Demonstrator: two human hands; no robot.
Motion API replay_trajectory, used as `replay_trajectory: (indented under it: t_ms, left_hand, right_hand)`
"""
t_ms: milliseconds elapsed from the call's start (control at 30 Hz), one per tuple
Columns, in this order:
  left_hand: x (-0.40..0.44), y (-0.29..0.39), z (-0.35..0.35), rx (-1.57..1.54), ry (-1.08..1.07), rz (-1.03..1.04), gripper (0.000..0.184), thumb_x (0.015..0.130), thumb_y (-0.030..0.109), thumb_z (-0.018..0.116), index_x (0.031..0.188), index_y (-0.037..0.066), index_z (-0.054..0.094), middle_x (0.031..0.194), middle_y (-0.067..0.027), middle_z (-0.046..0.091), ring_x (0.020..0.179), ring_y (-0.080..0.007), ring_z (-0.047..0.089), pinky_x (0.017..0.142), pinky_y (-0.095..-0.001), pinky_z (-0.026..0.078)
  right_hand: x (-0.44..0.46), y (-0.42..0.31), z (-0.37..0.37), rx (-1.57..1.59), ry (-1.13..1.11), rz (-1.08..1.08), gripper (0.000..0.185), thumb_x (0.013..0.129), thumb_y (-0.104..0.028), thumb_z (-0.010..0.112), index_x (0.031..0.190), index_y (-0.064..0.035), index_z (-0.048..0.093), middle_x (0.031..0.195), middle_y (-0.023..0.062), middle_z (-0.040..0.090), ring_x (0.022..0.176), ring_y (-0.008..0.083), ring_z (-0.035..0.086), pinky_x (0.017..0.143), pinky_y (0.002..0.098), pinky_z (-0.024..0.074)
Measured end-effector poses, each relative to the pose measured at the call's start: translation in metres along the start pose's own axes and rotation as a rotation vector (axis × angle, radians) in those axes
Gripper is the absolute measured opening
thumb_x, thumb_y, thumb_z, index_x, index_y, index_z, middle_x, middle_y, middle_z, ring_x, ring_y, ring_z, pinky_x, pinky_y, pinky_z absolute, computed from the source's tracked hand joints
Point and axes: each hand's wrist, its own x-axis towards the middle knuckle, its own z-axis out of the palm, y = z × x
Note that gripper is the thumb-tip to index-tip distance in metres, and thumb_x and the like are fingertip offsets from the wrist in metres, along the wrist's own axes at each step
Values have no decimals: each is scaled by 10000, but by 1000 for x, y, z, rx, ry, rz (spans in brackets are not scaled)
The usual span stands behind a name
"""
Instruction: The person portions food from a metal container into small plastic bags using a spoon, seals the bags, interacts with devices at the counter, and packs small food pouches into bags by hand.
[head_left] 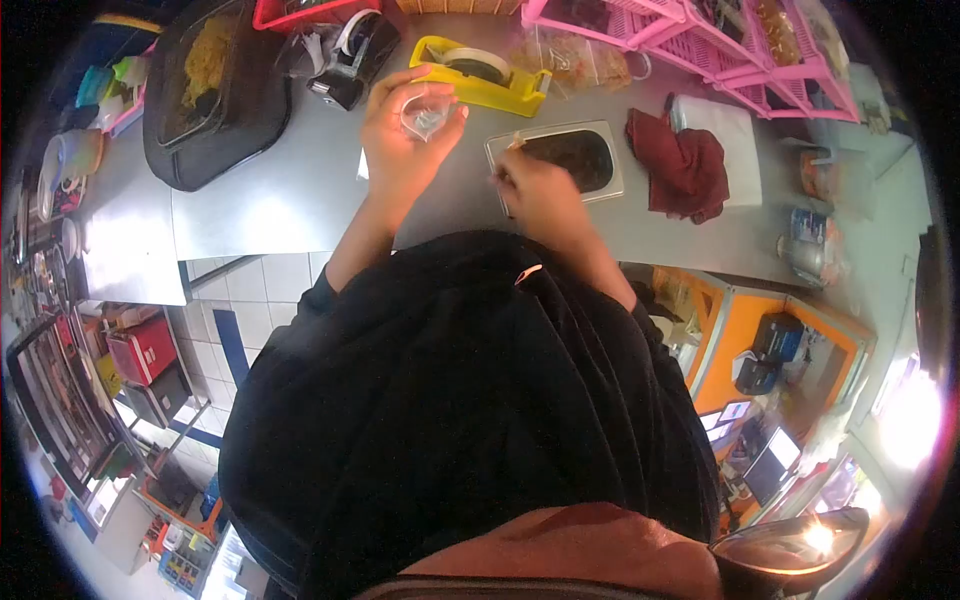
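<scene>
In the left hand point(393, 138), between thumb and curled fingers: a small clear plastic piece point(428, 118), perhaps a bag or a cup, raised above the surface point(300, 195) near the yellow tape dispenser point(490, 90). At the left end of the metal tray point(614, 165), blurred: the right hand point(540, 190), fingers bent inward; cannot tell whether gripping anything. Pinch the plastic lightly, without crushing it, and hold it level. Work the right hand gently at the rim, minding the dark, hard-to-read interior.

Watch for the tape dispenser, hemming in the left hand on the far side. Beyond the tray, note a clear bag of tan pieces point(580, 65) and pink baskets point(700, 55), limiting forward reach. To the right, mind the maroon cloth point(680, 165), bunched just beside the tray. Well off to the left: a large black tray point(250, 135) with yellowish contents.
</scene>
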Motion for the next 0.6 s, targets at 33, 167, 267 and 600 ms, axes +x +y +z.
replay_trajectory:
  t_ms: [33, 167, 267, 600]
  left_hand:
    - [5, 0, -2, 61, -14, 69, 348, 727, -8, 768, 1037, 28, 614, 1107, -101, 597, 899, -177, 659, 810, -288, 519]
    - [6, -11, -11, 182, -48, 76, 314, 718, 46, 781, 994, 39, 631, 1020, -82, 658, 918, -180, 668, 796, -281, 517]
    - [-3, -18, -12, 133, -79, -109, 288, 733, 75, 774, 985, 47, 637, 967, -70, 695, 886, -168, 671, 790, -274, 508]
    - [-23, -6, -6, 331, -580, -372, 306, 740, 188, 738, 993, 44, 641, 955, -74, 713, 878, -185, 686, 802, -307, 510]
  right_hand:
    - [0, -3, -12, 105, 108, 95, 181, 844, -174, 665, 963, -48, 615, 860, 169, 653, 789, 394, 639, 660, 427, 505]
    - [-18, 10, -71, -94, 316, 172, 123, 853, -141, 670, 886, -25, 648, 823, 152, 663, 716, 322, 655, 626, 376, 510]
    - [-33, 27, -83, -203, 470, 101, 92, 847, -112, 682, 842, -22, 666, 806, 135, 670, 680, 269, 651, 612, 344, 510]
    - [-70, 21, -5, -147, 593, -155, 115, 781, -6, 715, 852, -11, 624, 806, 126, 670, 677, 275, 652, 598, 352, 525]
